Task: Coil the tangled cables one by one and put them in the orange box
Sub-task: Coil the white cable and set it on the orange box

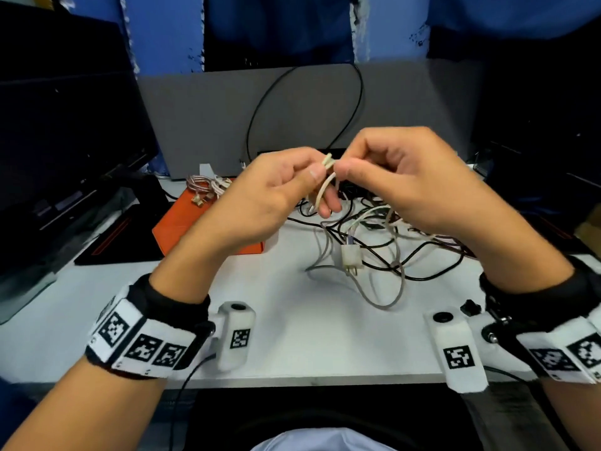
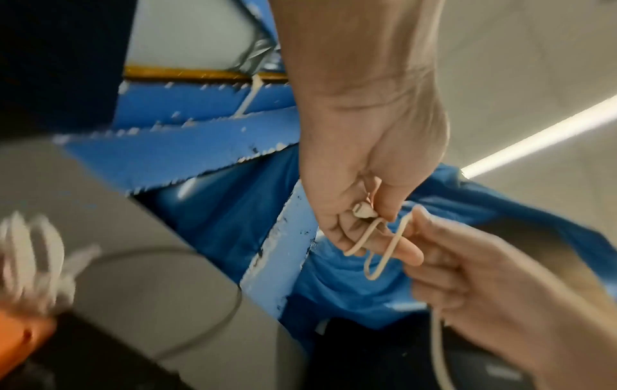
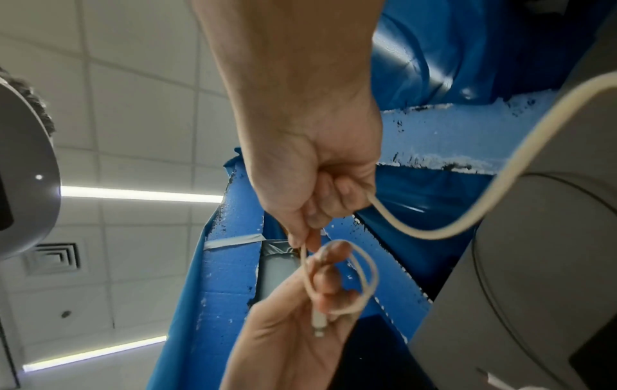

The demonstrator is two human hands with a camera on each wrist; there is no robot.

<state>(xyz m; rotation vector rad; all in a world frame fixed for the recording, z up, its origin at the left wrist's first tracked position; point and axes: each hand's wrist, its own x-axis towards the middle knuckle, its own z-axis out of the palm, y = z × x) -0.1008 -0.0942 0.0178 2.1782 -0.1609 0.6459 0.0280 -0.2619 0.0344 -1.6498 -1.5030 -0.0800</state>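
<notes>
Above the table I hold a thin white cable (image 1: 326,183) between both hands. My left hand (image 1: 312,177) pinches its small loops and its plug (image 3: 317,323). Beside it, my right hand (image 1: 348,169) grips the same cable, and the rest of it trails down to the tangle of black and white cables (image 1: 374,236) on the table. In the left wrist view the loops (image 2: 377,264) hang under the left hand (image 2: 364,211), with the right hand (image 2: 430,237) touching them. The orange box (image 1: 182,219) lies at the left, partly behind my left hand, with coiled cables (image 1: 208,187) at its far end.
A white connector block (image 1: 350,255) lies in the tangle. A dark monitor (image 1: 65,125) stands at the left, with a black pad (image 1: 120,236) beside the box. A grey partition (image 1: 211,118) with a black cable loop (image 1: 292,109) closes the back. The white table (image 1: 292,336) ends near me.
</notes>
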